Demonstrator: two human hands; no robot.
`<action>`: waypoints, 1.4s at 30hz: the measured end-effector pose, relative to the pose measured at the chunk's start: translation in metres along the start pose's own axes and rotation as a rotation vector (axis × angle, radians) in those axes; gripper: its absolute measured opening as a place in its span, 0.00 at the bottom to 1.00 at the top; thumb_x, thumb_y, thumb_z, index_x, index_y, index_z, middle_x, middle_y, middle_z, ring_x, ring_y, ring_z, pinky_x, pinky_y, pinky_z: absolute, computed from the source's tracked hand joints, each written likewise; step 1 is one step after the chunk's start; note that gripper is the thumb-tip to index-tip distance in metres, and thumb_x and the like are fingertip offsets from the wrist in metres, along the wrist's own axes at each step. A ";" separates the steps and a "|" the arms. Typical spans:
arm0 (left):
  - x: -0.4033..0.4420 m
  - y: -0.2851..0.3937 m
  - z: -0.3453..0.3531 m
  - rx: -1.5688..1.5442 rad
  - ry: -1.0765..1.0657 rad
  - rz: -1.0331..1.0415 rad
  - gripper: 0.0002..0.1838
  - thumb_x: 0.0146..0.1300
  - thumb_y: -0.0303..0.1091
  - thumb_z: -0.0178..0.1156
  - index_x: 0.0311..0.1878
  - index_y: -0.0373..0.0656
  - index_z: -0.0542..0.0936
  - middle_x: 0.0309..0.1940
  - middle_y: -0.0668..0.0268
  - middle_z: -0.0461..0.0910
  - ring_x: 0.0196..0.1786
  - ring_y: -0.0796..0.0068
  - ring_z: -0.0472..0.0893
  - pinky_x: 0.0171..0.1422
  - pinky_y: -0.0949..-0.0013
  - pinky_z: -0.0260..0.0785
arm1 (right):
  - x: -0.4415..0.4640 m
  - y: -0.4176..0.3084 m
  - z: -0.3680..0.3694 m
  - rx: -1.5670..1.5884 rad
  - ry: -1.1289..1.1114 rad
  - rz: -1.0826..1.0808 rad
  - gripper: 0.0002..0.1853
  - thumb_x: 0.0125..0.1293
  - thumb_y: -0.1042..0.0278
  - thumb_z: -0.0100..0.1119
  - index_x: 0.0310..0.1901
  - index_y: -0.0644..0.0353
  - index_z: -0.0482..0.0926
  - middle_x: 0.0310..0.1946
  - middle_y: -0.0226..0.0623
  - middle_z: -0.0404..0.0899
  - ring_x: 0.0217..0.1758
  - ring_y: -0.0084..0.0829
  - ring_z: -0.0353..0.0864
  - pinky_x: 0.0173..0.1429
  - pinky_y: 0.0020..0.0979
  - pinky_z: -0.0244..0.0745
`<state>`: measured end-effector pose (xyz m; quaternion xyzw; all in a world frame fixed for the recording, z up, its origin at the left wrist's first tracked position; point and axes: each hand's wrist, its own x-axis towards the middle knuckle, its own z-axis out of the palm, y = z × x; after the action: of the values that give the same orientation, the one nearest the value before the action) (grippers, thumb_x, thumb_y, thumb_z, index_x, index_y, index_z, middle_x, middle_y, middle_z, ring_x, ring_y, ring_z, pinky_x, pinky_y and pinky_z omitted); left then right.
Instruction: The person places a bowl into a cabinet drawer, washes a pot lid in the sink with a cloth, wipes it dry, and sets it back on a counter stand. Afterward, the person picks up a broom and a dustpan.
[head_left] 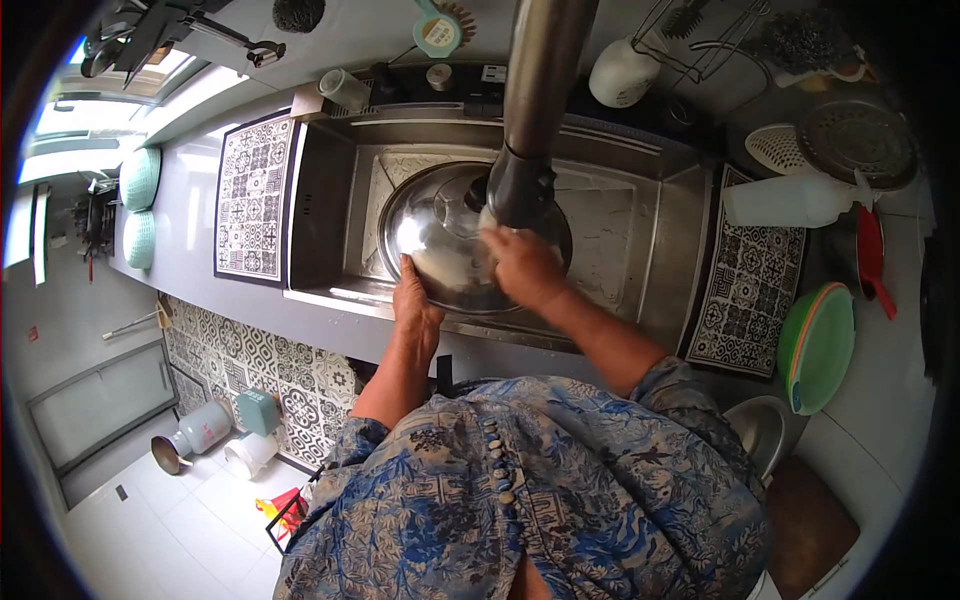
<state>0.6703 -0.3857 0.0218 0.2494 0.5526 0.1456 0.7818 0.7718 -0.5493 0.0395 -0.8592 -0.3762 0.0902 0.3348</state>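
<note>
A large round shiny metal lid (440,235) with a dark knob lies in the steel sink (660,240), under the faucet (535,110). My left hand (413,298) grips the near left rim of the lid, its fingers partly hidden. My right hand (522,262) is over the right part of the lid, just below the faucet head, its fingers closed round something pale that I cannot make out. The faucet head hides part of the lid near the knob.
Patterned mats (255,197) lie left and right of the sink. A translucent bottle (790,201), a green basin (822,345) and a red-handled utensil (872,262) stand at the right. A white jug (620,75) is behind the sink, and green bowls (140,180) are far left.
</note>
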 end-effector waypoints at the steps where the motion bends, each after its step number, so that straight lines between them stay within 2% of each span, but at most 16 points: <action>1: -0.001 0.000 0.002 0.005 0.008 -0.025 0.24 0.64 0.50 0.46 0.50 0.36 0.70 0.48 0.58 0.73 0.48 0.61 0.73 0.56 0.55 0.66 | -0.003 -0.018 -0.002 -0.086 0.085 -0.093 0.18 0.52 0.71 0.49 0.47 0.58 0.74 0.43 0.39 0.73 0.45 0.42 0.72 0.49 0.38 0.68; 4: -0.008 0.003 0.005 0.000 0.007 -0.064 0.24 0.64 0.50 0.46 0.50 0.35 0.69 0.47 0.58 0.73 0.48 0.62 0.74 0.55 0.57 0.66 | -0.012 -0.033 -0.007 -0.074 -0.006 -0.129 0.23 0.49 0.74 0.52 0.52 0.54 0.71 0.49 0.36 0.70 0.56 0.37 0.66 0.59 0.38 0.60; 8: -0.009 0.003 -0.004 0.065 0.016 -0.083 0.25 0.63 0.52 0.47 0.51 0.39 0.70 0.48 0.60 0.73 0.49 0.62 0.73 0.56 0.53 0.64 | -0.007 0.008 -0.001 -0.023 0.031 -0.227 0.17 0.52 0.71 0.49 0.46 0.52 0.75 0.46 0.33 0.72 0.47 0.39 0.72 0.50 0.36 0.69; 10: -0.004 0.005 -0.003 0.104 0.017 -0.066 0.25 0.62 0.54 0.47 0.51 0.42 0.70 0.49 0.62 0.74 0.51 0.62 0.73 0.57 0.50 0.62 | 0.006 0.028 -0.014 0.027 0.015 0.123 0.17 0.53 0.69 0.50 0.46 0.52 0.74 0.43 0.34 0.74 0.46 0.41 0.73 0.50 0.38 0.69; 12: -0.002 0.010 -0.006 0.080 -0.017 -0.091 0.26 0.63 0.50 0.49 0.52 0.35 0.68 0.48 0.56 0.72 0.49 0.61 0.73 0.55 0.53 0.66 | 0.026 0.053 -0.020 -0.010 -0.283 0.559 0.17 0.54 0.67 0.50 0.48 0.54 0.73 0.43 0.38 0.75 0.49 0.44 0.72 0.51 0.38 0.69; 16: 0.004 0.016 -0.004 0.073 -0.015 -0.094 0.26 0.62 0.51 0.50 0.52 0.36 0.68 0.49 0.56 0.72 0.50 0.60 0.73 0.56 0.52 0.65 | 0.020 0.140 0.026 0.092 -0.299 0.731 0.19 0.55 0.64 0.51 0.50 0.57 0.72 0.46 0.40 0.74 0.50 0.43 0.72 0.52 0.36 0.69; 19: 0.008 0.025 -0.001 0.082 0.012 -0.083 0.26 0.61 0.50 0.51 0.51 0.36 0.69 0.47 0.57 0.73 0.49 0.60 0.73 0.57 0.53 0.64 | 0.009 0.161 0.037 0.439 -0.163 0.931 0.18 0.58 0.62 0.48 0.50 0.57 0.71 0.48 0.41 0.73 0.50 0.41 0.73 0.52 0.37 0.68; 21: 0.012 0.031 -0.002 0.069 0.016 -0.074 0.25 0.61 0.49 0.52 0.51 0.36 0.70 0.47 0.57 0.74 0.49 0.60 0.73 0.56 0.54 0.65 | -0.003 0.133 0.001 1.266 -0.266 1.346 0.18 0.60 0.61 0.49 0.51 0.59 0.69 0.47 0.40 0.73 0.49 0.38 0.73 0.51 0.38 0.69; 25: 0.015 0.043 0.004 -0.056 -0.104 -0.002 0.19 0.64 0.43 0.48 0.48 0.35 0.70 0.40 0.57 0.76 0.43 0.61 0.76 0.49 0.59 0.70 | -0.040 0.154 0.050 1.550 -0.091 1.265 0.18 0.61 0.62 0.49 0.51 0.61 0.68 0.45 0.39 0.72 0.47 0.37 0.73 0.50 0.39 0.70; 27: -0.015 0.048 0.016 0.041 -0.149 0.056 0.20 0.63 0.44 0.49 0.47 0.35 0.70 0.38 0.58 0.76 0.41 0.62 0.77 0.46 0.60 0.71 | -0.052 0.146 0.070 1.942 0.179 1.238 0.17 0.61 0.63 0.51 0.48 0.64 0.67 0.42 0.41 0.72 0.45 0.36 0.74 0.48 0.38 0.72; 29: -0.033 0.025 0.026 0.117 -0.189 0.123 0.22 0.60 0.48 0.52 0.45 0.35 0.70 0.32 0.60 0.76 0.34 0.67 0.78 0.38 0.64 0.73 | -0.057 0.098 0.075 1.997 0.415 1.239 0.09 0.60 0.64 0.51 0.36 0.59 0.72 0.34 0.34 0.75 0.38 0.31 0.77 0.44 0.36 0.75; 31: -0.045 -0.018 0.024 0.093 -0.097 0.149 0.28 0.60 0.53 0.51 0.49 0.35 0.68 0.40 0.59 0.74 0.41 0.64 0.76 0.45 0.62 0.71 | -0.057 0.038 0.075 2.144 0.508 1.200 0.12 0.59 0.65 0.51 0.42 0.61 0.69 0.37 0.37 0.73 0.42 0.33 0.75 0.47 0.38 0.74; 32: -0.056 -0.030 0.029 -0.003 -0.112 0.126 0.30 0.61 0.54 0.50 0.54 0.36 0.66 0.47 0.57 0.72 0.46 0.62 0.74 0.51 0.60 0.69 | -0.056 0.018 0.085 2.189 0.496 1.150 0.11 0.59 0.65 0.51 0.42 0.59 0.69 0.37 0.35 0.74 0.42 0.32 0.75 0.47 0.36 0.74; 35: -0.048 -0.008 0.026 0.065 -0.122 0.108 0.30 0.61 0.53 0.50 0.55 0.37 0.65 0.50 0.60 0.71 0.50 0.63 0.73 0.55 0.59 0.66 | -0.050 -0.033 0.062 2.146 0.380 1.334 0.11 0.59 0.64 0.52 0.42 0.57 0.70 0.39 0.33 0.74 0.42 0.31 0.76 0.47 0.33 0.74; 40: -0.031 0.001 0.014 0.045 -0.118 0.137 0.31 0.60 0.52 0.52 0.53 0.31 0.67 0.48 0.57 0.72 0.48 0.62 0.74 0.51 0.61 0.70 | -0.049 -0.021 0.053 2.052 0.224 1.259 0.11 0.56 0.64 0.54 0.39 0.57 0.72 0.36 0.32 0.75 0.40 0.29 0.76 0.45 0.32 0.74; 42: -0.022 0.008 0.004 0.092 -0.131 0.075 0.29 0.59 0.54 0.52 0.53 0.38 0.67 0.49 0.60 0.71 0.48 0.62 0.73 0.53 0.56 0.68 | -0.052 -0.003 0.052 2.016 0.175 1.260 0.12 0.60 0.64 0.50 0.42 0.60 0.70 0.40 0.37 0.73 0.44 0.32 0.76 0.44 0.34 0.76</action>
<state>0.6667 -0.3909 0.0451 0.3143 0.4968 0.1326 0.7980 0.7123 -0.5577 -0.0029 -0.2456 0.3765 0.4350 0.7802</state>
